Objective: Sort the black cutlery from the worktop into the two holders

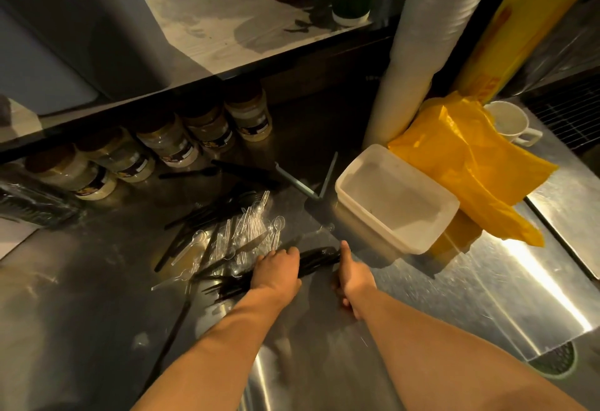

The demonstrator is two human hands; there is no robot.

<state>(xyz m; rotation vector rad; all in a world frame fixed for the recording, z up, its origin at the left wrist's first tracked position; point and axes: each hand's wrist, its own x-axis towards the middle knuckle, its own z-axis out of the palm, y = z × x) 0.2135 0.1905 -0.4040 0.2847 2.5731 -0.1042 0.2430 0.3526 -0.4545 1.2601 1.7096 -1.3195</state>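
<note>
1. Grip, left: your left hand (pixel 277 269) lies over the bundle of black plastic cutlery (pixel 319 258). Its fingers curl down around the bundle, clamping the pieces so that they lie parallel.
2. Grip, right: your right hand (pixel 354 277) sets its straight thumb against the bundle's right end, probably to square the tips. The other fingers curl underneath, and you cannot tell whether they hold anything.
3. Location: the bundle lies low over the stainless steel worktop (pixel 454 297), between both hands. It is just beside the scattered clear plastic spoons (pixel 250 232), which the task leaves out.
4. Remaining stock: more loose black cutlery (pixel 191 219) lies beyond the spoons, not yet gathered.
5. Destination: the white rectangular plastic tub (pixel 389 190) stands near on the right, apart from the bundle. Whether it serves as a holder cannot be confirmed.
</note>
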